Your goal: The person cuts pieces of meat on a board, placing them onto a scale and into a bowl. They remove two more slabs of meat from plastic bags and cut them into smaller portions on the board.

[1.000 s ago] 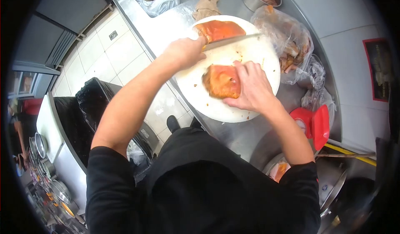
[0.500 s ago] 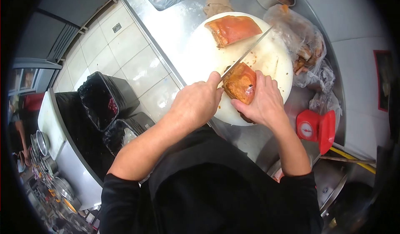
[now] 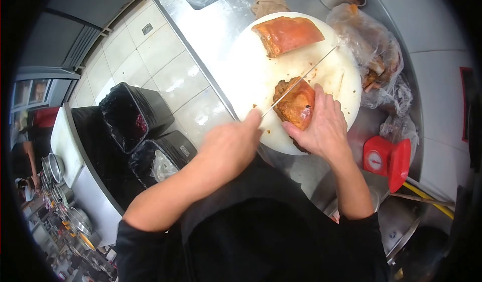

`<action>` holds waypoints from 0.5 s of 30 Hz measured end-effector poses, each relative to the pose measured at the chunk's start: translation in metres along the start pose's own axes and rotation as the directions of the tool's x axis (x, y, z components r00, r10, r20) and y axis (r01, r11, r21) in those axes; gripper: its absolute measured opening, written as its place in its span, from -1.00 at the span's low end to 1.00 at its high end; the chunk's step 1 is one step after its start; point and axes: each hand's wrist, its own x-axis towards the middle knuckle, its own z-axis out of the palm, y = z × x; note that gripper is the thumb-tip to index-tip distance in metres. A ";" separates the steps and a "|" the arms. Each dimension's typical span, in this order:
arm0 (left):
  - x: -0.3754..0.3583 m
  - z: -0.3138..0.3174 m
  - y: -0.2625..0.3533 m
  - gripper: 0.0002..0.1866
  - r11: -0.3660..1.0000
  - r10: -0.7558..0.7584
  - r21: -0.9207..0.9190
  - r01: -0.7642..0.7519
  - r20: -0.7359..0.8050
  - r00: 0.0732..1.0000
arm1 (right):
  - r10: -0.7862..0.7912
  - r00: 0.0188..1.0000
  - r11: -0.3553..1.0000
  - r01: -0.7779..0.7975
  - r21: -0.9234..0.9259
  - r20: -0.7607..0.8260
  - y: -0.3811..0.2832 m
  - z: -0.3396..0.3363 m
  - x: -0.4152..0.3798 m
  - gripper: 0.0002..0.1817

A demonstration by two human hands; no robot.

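Right, from the head cam I see the left hand (image 3: 228, 144) closed around the handle of a long knife (image 3: 297, 83), blade running diagonally across the near slab of roast meat (image 3: 296, 103) on the round white cutting board (image 3: 246, 76). The right hand (image 3: 321, 126) is curled over that slab from the near side, fingertips (image 3: 317, 92) just beside the blade, which I'd judge pins it against the cut. A second slab (image 3: 287, 33) sits at the far edge of the board, well apart from the blade, with a red kitchen scale (image 3: 385, 160) on the steel counter (image 3: 211, 26) to the right.
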 end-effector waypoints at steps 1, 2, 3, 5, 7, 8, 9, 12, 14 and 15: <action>-0.021 -0.002 -0.009 -0.73 0.999 -0.002 0.032 0.002 -0.003 1.000 | 0.006 1.000 1.000 -0.006 0.008 0.003 0.001 0.000 0.000 0.14; -0.045 -0.017 -0.011 -0.72 0.996 -0.067 0.068 0.062 0.072 0.995 | 0.001 1.000 1.000 -0.002 0.013 0.010 0.001 -0.001 0.000 0.14; -0.062 -0.035 -0.008 -0.72 0.987 -0.132 0.109 0.117 0.144 0.981 | -0.002 1.000 1.000 0.002 0.018 0.015 0.000 -0.002 0.001 0.13; -0.072 -0.051 -0.001 -0.72 0.976 -0.181 0.155 0.152 0.202 0.963 | -0.006 1.000 1.000 0.006 0.028 0.021 0.003 -0.002 0.002 0.11; -0.071 -0.053 0.005 -0.74 0.966 -0.212 0.194 0.170 0.221 0.952 | -0.026 0.999 0.999 0.025 0.043 0.024 0.005 0.000 0.004 0.09; -0.067 -0.054 0.007 -0.74 0.965 -0.207 0.203 0.164 0.216 0.954 | -0.045 0.999 0.998 0.045 0.047 -0.003 0.007 0.001 0.005 0.07; -0.064 -0.054 0.008 -0.74 0.964 -0.203 0.215 0.156 0.215 0.955 | -0.059 0.998 0.997 0.061 0.053 -0.029 0.009 0.003 0.005 0.06; -0.045 -0.052 0.014 -0.72 0.966 -0.189 0.216 0.143 0.210 0.959 | -0.102 0.992 0.992 0.106 0.061 -0.073 0.011 0.009 0.004 0.03; -0.022 -0.044 0.020 -0.71 0.969 -0.180 0.208 0.137 0.206 0.962 | -0.116 0.990 0.991 0.122 0.062 -0.085 0.012 0.010 0.002 0.02; -0.004 -0.036 0.020 -0.71 0.969 -0.172 0.211 0.129 0.203 0.964 | -0.113 0.989 0.991 0.119 0.066 -0.091 0.011 0.009 0.003 0.02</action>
